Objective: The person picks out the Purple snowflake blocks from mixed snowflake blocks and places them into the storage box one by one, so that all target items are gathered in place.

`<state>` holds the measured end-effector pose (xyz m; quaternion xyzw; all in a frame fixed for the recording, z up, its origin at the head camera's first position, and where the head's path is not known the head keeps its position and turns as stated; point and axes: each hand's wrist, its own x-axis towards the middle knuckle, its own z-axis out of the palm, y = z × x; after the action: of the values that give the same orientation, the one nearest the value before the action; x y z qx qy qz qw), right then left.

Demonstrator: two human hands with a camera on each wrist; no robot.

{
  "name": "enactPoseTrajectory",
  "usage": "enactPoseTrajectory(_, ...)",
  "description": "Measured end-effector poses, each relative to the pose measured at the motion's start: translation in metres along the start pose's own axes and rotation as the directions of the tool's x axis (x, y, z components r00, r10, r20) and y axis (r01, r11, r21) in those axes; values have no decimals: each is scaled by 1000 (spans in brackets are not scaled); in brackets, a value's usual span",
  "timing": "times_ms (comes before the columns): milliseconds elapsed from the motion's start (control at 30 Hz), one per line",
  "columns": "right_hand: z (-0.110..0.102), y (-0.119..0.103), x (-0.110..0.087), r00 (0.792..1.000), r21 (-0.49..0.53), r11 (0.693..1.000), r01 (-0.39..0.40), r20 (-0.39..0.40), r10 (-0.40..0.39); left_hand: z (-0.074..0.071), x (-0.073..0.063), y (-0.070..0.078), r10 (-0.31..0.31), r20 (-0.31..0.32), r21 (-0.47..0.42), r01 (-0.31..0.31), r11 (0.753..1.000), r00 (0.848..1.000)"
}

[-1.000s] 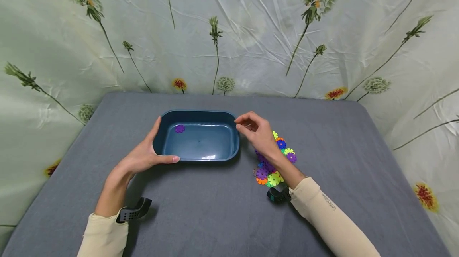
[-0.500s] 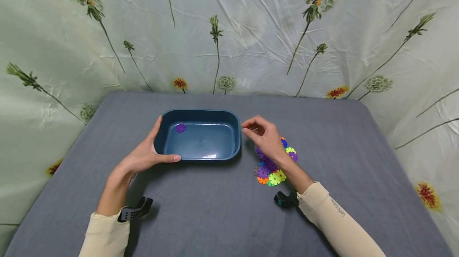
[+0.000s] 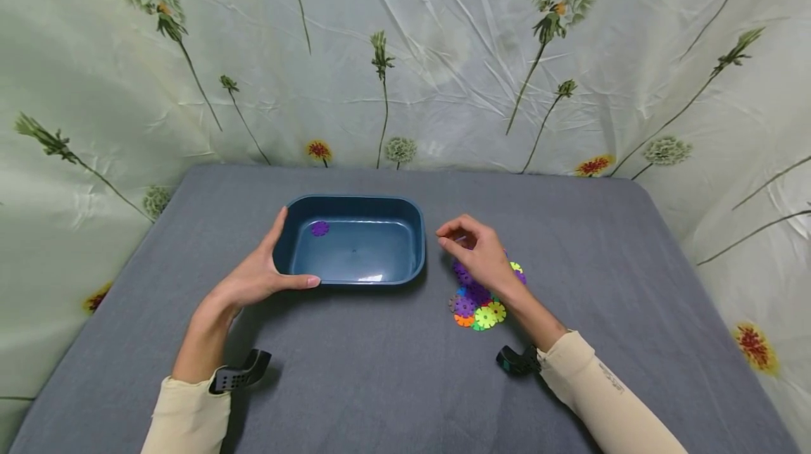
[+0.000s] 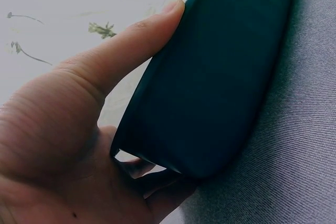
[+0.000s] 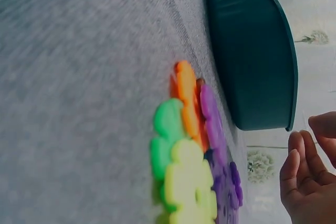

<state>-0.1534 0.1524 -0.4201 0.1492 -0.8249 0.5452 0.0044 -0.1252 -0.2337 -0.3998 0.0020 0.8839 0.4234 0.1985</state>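
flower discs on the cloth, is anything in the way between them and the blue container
Nothing loose shows between the discs and the blue container, just grey cloth. The container's raised wall facing them would probably need clearing; the right hand hides their far part in the head view.

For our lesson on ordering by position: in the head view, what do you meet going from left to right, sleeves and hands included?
Left sleeve → left hand → blue tub → right hand → right sleeve.
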Motion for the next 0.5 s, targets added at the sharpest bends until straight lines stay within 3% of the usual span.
enactPoseTrajectory(500,-13,12,-15,999,-86,996,-5,35,8,1,0,-2,24,-4,-16,-24,1000,1000)
